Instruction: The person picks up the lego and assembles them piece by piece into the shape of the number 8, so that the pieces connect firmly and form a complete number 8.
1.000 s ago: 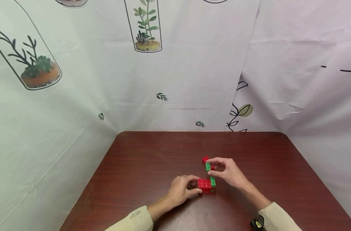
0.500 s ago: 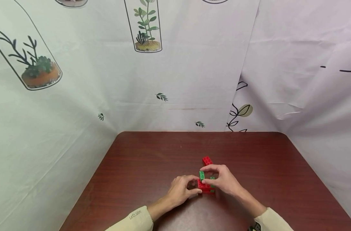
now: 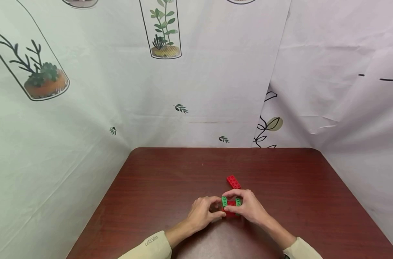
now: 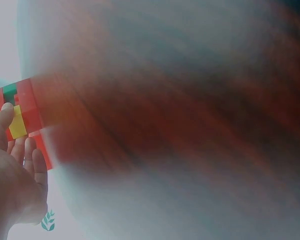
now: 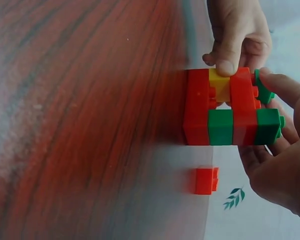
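Note:
A small brick stack [image 3: 230, 208] of red, green and yellow bricks [image 5: 225, 107] stands on the dark wooden table [image 3: 170, 180]. My left hand [image 3: 215, 209] grips its left side, and the thumb presses the yellow brick [image 5: 219, 82] in the right wrist view. My right hand [image 3: 231, 201] pinches a green brick [image 3: 224, 200] that sits on top of the stack, fingers curled round the stack's right side. The left wrist view shows the stack [image 4: 20, 112] blurred, beside my left fingers [image 4: 20, 160].
A loose red brick [image 3: 233, 182] lies on the table just behind the stack, also seen as a red brick [image 5: 206, 181] in the right wrist view. Printed white sheets [image 3: 86, 108] wall the table on the left, back and right.
My right hand has carried the green brick from beside the loose red brick toward me and set it on top of the stack. The left hand has kept its hold.

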Demonstrator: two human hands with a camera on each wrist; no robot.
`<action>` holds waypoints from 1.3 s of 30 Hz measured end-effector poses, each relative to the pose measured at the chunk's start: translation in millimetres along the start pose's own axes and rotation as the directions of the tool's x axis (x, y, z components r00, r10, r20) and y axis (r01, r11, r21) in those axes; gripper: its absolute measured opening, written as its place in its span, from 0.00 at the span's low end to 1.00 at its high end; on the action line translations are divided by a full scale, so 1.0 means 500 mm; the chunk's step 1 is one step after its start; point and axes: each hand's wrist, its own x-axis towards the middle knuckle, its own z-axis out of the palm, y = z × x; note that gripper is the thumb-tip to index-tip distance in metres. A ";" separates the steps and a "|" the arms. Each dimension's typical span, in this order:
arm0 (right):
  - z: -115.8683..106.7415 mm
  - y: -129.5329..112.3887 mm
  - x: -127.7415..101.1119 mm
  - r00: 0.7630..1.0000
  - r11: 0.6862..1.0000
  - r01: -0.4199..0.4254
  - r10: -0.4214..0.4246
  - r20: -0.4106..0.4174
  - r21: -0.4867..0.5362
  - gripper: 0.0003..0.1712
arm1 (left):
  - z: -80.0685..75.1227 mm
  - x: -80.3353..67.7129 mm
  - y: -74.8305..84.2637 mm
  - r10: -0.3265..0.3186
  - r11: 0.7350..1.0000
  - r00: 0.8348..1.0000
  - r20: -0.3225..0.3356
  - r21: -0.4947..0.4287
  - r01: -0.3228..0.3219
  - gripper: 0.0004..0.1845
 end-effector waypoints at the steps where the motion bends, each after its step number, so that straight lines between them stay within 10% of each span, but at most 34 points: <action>1: 0.001 -0.001 -0.001 1.000 1.000 0.000 0.000 -0.004 0.001 0.20 | 0.000 0.000 0.000 0.001 1.000 1.000 -0.001 0.000 -0.001 0.16; 39: 0.034 0.018 -0.012 0.988 0.996 0.080 -0.086 -0.131 -0.047 0.19 | -0.006 -0.002 0.008 -0.009 1.000 1.000 0.018 0.021 0.009 0.15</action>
